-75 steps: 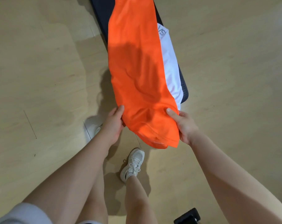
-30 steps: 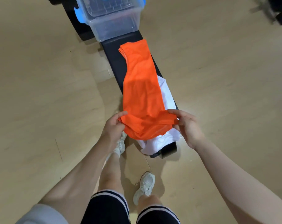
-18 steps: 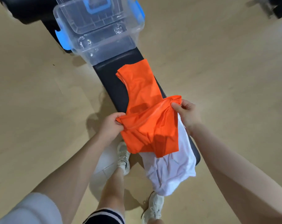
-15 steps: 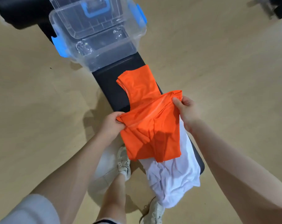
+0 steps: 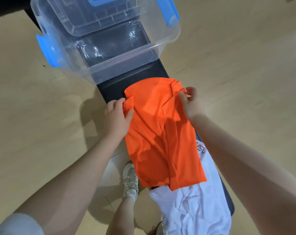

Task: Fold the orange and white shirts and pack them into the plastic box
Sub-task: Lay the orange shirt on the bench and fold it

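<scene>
The orange shirt [image 5: 160, 133] lies folded over on itself along a narrow dark bench [image 5: 113, 92], its far edge rounded and close to the near wall of the clear plastic box [image 5: 123, 65], its near edge hanging over the crumpled white shirt [image 5: 194, 212]. The left hand [image 5: 117, 116] grips the shirt's left edge — thumb on top of a small bunched fold, fingers curled beneath the cloth. The right hand [image 5: 190, 102] pinches the right edge near the far corner, thumb and fingers closed on a raised ridge of fabric, where several layers of the fold show stacked. Long creases run down the middle of the orange cloth, and the arms' shadows fall across it. The white shirt is unfolded and rumpled, spread over the near end of the bench and spilling off its left side; grey lettering on it shows just beside the orange shirt's right edge. The box sits on the far end of the bench, wider than the bench so that it overhangs both sides, with blue latches [image 5: 48, 50] on its left and right walls; a clear lid with a blue handle [image 5: 108, 0] leans inside it at the far end — no clothing is in it. A white sneaker [image 5: 130, 180] stands on the pale wooden floor [image 5: 33, 133] to the left of the bench.
</scene>
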